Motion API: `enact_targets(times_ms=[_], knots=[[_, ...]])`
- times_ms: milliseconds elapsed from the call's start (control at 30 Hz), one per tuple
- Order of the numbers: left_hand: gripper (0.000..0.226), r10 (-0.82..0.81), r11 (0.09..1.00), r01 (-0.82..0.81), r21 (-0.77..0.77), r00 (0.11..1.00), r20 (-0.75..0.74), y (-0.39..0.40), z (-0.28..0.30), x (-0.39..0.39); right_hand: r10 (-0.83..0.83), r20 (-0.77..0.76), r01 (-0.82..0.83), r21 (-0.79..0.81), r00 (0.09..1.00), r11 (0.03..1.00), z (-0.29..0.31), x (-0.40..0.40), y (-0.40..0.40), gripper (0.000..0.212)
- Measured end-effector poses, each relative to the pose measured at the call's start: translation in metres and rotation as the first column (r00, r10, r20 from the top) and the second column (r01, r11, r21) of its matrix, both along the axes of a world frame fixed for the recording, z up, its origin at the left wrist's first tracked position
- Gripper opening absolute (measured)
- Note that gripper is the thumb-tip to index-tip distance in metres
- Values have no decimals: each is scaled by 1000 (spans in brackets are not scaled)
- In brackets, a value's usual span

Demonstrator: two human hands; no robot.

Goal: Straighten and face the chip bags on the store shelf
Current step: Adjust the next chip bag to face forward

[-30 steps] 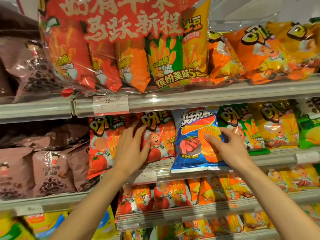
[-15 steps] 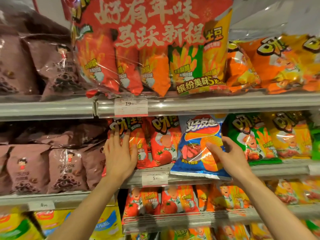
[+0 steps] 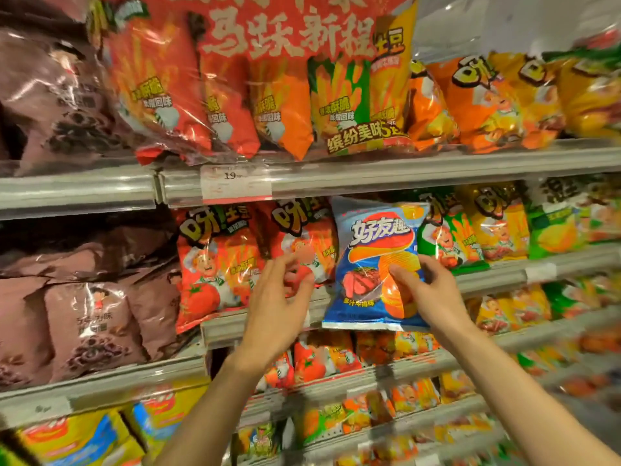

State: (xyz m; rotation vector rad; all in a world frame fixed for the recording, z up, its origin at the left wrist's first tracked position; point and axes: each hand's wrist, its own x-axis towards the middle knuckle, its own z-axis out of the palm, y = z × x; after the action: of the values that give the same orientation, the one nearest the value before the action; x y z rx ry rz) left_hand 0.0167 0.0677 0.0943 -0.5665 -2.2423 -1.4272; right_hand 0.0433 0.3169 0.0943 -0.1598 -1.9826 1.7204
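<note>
A blue chip bag (image 3: 373,264) stands tilted on the middle shelf (image 3: 497,277), its bottom hanging over the shelf lip. My right hand (image 3: 426,290) grips its lower right side, thumb on the front. Left of it stand two red tomato chip bags, one at the left (image 3: 215,264) and one beside the blue bag (image 3: 302,230). My left hand (image 3: 279,297) hovers in front of the second red bag with fingers apart, holding nothing. Green (image 3: 450,237) and yellow (image 3: 497,223) bags stand to the right of the blue bag.
A large red multipack (image 3: 255,75) and orange bags (image 3: 487,99) fill the top shelf above a price tag (image 3: 235,183). Brown bags (image 3: 90,321) crowd the left bay. Lower shelves hold small red and orange bags (image 3: 336,358) and yellow bags (image 3: 84,438).
My left hand has left the leftmost red bag and moved right, now free in front of the second red bag. My right hand still holds the blue bag. The camera has shifted.
</note>
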Motion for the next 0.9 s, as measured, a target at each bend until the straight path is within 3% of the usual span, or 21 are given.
enact_targets(times_ms=[133,233,533,700,900], knots=[[54,-211,978,207,41,959,191,41,-33,7,-34,44,35,-16,998,999,-19,33,2,20],[47,-327,942,284,178,895,305,73,-49,28,-44,67,47,-40,997,998,-36,62,13,20],[46,-352,916,232,328,854,382,188,-69,95,13,136,13,-188,991,982,-73,128,115,18],[38,-310,932,202,301,873,376,301,-66,130,-5,140,29,-170,990,985,-77,161,228,23],[38,-414,899,309,311,832,370,440,-44,152,-70,133,94,-178,989,980,-60,199,363,22]])
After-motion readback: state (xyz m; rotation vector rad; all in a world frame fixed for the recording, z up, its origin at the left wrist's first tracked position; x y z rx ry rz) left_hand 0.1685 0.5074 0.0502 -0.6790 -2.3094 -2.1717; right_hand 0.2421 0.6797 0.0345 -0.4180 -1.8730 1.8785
